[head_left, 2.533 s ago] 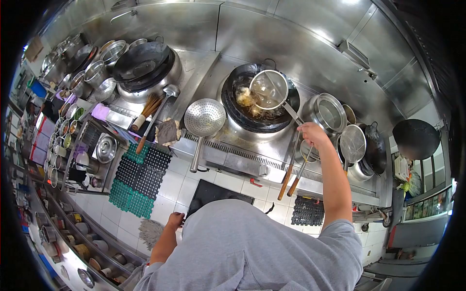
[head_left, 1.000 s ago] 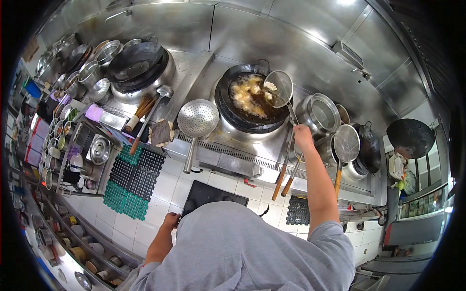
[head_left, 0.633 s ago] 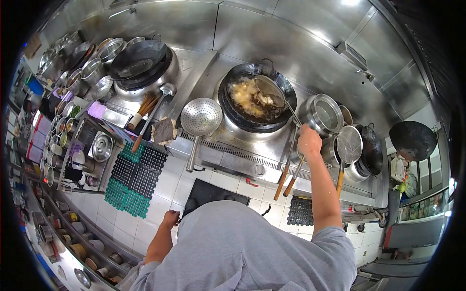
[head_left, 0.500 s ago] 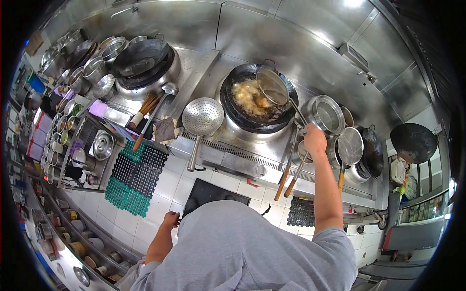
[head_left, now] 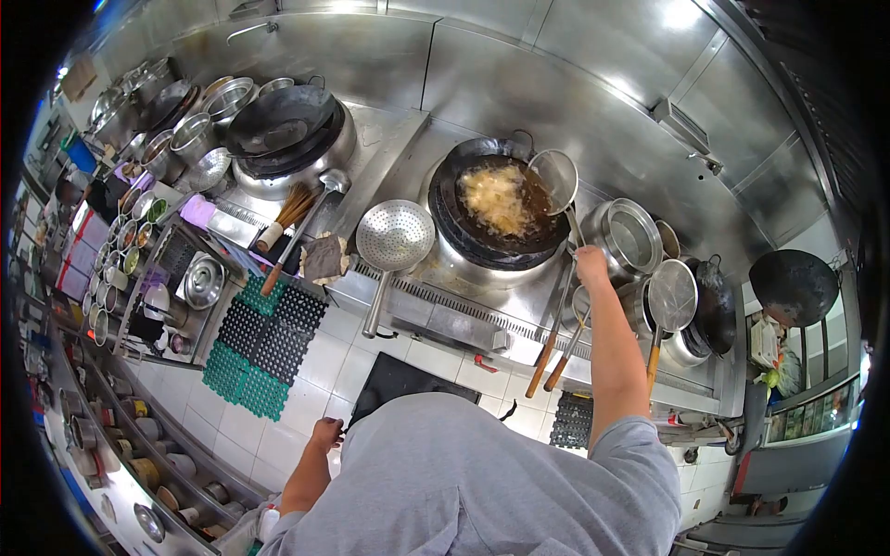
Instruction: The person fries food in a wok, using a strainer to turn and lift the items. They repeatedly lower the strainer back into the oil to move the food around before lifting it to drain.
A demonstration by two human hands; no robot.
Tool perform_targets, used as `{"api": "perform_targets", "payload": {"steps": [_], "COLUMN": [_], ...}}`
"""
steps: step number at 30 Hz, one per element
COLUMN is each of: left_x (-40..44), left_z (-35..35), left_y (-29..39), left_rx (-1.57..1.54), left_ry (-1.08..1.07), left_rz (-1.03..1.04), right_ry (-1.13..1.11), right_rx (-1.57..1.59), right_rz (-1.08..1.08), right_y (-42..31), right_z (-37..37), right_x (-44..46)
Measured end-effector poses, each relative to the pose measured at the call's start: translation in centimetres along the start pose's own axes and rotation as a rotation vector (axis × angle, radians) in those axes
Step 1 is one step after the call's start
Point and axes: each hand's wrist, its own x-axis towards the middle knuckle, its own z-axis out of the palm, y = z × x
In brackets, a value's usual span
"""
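My right hand is closed around the handle of a wire-mesh skimmer. The mesh is tilted over the right rim of a black wok on the stove. Inside the wok, pale golden pieces of food bubble in brown oil. Down at my left side hangs my left hand, above the floor and away from the stove; its fingers are too small and partly hidden to make out. A large perforated ladle lies left of the wok, its handle over the counter's front edge.
On the left burner sits another wok, near a bamboo brush and a long-handled ladle. Metal pots and a second mesh skimmer stand to the right. Rubber mats cover part of the tiled floor.
The skimmer has moved right, from above the food to the wok's right rim, and my right hand has shifted slightly down and left. The camera view has shifted a little.
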Motion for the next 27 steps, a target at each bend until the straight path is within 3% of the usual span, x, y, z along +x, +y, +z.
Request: {"api": "perform_targets", "payload": {"steps": [1, 3, 4, 12, 17, 21, 27], "left_x": [0.0, -0.1, -0.3, -1.4, -0.6, -0.5, -0.5], "left_z": [0.0, 0.1, 0.4, 0.8, 0.9, 1.0, 1.1], "left_y": [-0.1, -0.1, -0.1, 1.2, 1.4, 2.1, 2.7], "left_rx": [-0.012, -0.024, -0.018, 0.064, 0.049, 0.058, 0.075], "left_ry": [-0.003, -0.004, -0.001, -0.002, -0.021, -0.035, -0.037], "left_rz": [-0.007, -0.011, -0.010, -0.015, -0.015, 0.005, 0.007], "right_ry": [-0.001, -0.206, -0.252, -0.506, -0.698, -0.721, -0.583], "right_rx": [0.003, 0.289, 0.291, 0.442, 0.704, 0.786, 0.743], "right_rz": [-0.003, 0.266, 0.301, 0.429, 0.519, 0.546, 0.495], "right_y": [-0.8, -1.9, -2.3, -5.0, -5.7, -5.5, -5.7], "right_z": [0.4, 1.1, 1.7, 3.7, 4.2, 4.0, 2.6], "right_x": [-0.8, -2.0, -2.4, -5.7, -6.9, -7.1, -8.4]}}
